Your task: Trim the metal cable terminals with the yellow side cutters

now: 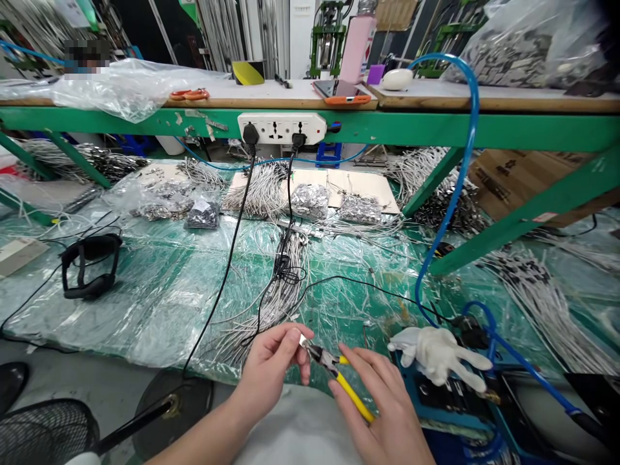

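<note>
My left hand (270, 361) pinches a small silvery metal piece (303, 340) between thumb and forefinger. In my right hand (382, 400) is a pair of pliers (356, 395) with yellow handles, its jaws pointing up and left at the metal piece. The jaw tips meet or nearly meet the piece; I cannot tell whether they grip it. Both hands are over my lap at the near edge of the bench. Just beyond the left hand lies a bundle of thin grey cables (271, 303) on the plastic-covered green surface.
A white glove (438, 358) rests on a blue machine at the right, beside a curving blue air hose (465, 168). Black cords hang from a power strip (283, 128) on the green shelf beam (194, 123). Bags of metal parts (310, 200) lie behind. A fan (48, 429) stands lower left.
</note>
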Demonstrator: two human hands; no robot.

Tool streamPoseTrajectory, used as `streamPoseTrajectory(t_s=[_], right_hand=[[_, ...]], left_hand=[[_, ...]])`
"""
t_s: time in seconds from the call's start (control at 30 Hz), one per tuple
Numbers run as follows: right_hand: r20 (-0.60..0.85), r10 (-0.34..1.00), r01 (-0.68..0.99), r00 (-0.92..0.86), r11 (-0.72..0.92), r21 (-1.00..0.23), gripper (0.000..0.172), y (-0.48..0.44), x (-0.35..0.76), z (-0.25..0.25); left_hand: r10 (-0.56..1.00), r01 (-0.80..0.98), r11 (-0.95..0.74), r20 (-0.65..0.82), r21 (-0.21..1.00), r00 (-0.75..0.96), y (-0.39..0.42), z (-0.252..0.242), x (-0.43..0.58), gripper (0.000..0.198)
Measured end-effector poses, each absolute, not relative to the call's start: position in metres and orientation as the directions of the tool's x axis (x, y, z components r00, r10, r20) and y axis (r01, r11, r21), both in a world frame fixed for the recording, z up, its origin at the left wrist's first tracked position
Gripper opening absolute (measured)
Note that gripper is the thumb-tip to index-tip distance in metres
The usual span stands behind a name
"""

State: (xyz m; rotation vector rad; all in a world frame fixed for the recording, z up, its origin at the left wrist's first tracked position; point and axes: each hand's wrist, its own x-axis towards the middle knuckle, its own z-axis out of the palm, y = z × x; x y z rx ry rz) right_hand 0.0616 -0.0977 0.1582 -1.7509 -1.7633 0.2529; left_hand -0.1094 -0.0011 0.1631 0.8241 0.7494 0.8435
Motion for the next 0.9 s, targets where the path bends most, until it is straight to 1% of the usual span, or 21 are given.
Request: streamPoseTrajectory(t_s=[0.3, 0.53, 0.73, 0.9], right_hand=[[0.249, 0.96, 0.788, 0.124, 0.057, -0.612, 0.044, -0.1011, 0.0596, 0.1512], [0.267, 0.954, 0.802, 0.133, 0.054, -0.594, 0.045, -0.0991, 0.0604, 0.1561], [0.287, 0.952, 0.816, 0.105, 0.082, -0.572, 0.045, -0.0973, 0.0604, 0.1597], [0.259, 0.962, 0.807, 0.084, 0.087, -0.584, 0.041, -0.0978, 0.0604, 0.1598]], left_hand=[[0.862, -0.3, 0.38, -0.218, 0.875, 0.458, -0.0023, 0.1648, -0.1104, 0.041], [0.876, -0.299, 0.381, -0.238, 0.875, 0.42, -0.0001, 0.1629, -0.1107, 0.041], [0.866, -0.3, 0.377, -0.218, 0.876, 0.45, -0.0012, 0.1642, -0.1102, 0.042], [0.857, -0.275, 0.376, -0.22, 0.885, 0.465, -0.0014, 0.1614, -0.1112, 0.042]])
